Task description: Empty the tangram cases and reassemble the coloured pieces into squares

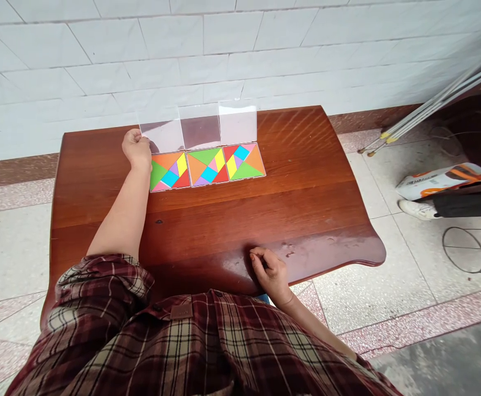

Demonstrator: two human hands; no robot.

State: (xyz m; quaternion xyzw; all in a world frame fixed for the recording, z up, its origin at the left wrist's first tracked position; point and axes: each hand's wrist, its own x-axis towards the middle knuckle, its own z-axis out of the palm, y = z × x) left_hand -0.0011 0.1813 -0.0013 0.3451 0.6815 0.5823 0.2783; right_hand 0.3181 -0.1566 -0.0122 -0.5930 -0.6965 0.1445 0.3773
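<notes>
Three tangram cases lie side by side near the back of the table, their clear lids raised behind them. Colourful flat pieces fill the left case (169, 172), the middle case (206, 166) and the right case (244, 161). My left hand (137, 149) is at the left case, its fingers closed on the left edge of the clear lid (162, 131); the fingertips are partly hidden. By the table's front edge rests my right hand (270, 270), fingers curled in and nothing visible in them, apart from the cases.
The brown wooden table (306, 203) stands against a white tiled wall (174, 44). To the right, on the floor, are a white and orange bag (442, 180), a person's shoe (417, 209) and a wire hoop (464, 250). Metal poles (434, 102) lean there.
</notes>
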